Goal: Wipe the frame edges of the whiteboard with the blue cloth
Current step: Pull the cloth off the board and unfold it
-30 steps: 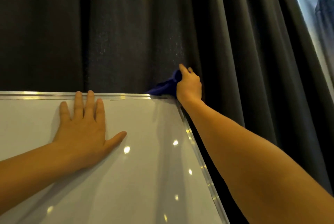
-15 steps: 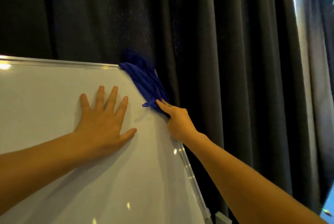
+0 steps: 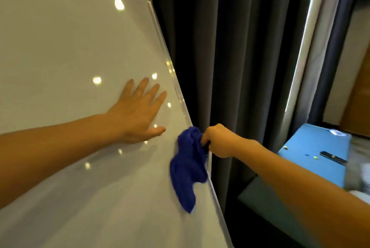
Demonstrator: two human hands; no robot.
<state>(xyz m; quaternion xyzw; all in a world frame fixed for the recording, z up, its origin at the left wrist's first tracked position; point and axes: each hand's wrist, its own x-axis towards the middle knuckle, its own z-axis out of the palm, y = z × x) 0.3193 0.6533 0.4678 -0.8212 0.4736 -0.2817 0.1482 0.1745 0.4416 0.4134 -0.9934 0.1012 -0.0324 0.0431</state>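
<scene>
The whiteboard [image 3: 66, 43] fills the left of the view, its silver frame edge [image 3: 160, 33] running down the right side. My left hand [image 3: 138, 113] lies flat on the board face, fingers spread, near that edge. My right hand [image 3: 220, 140] is closed around the blue cloth [image 3: 188, 165] and pinches it against the right frame edge about halfway down. The loose end of the cloth hangs down over the board face.
Dark grey curtains [image 3: 240, 47] hang right behind the board's right edge. A blue table [image 3: 320, 157] with a dark remote-like object [image 3: 333, 157] and small bits stands at the lower right. A strip of window light [image 3: 306, 37] shows past the curtain.
My right hand has slid the blue cloth from the top right corner down the right frame edge. The left hand has stayed flat on the board, and the view has tilted downward.
</scene>
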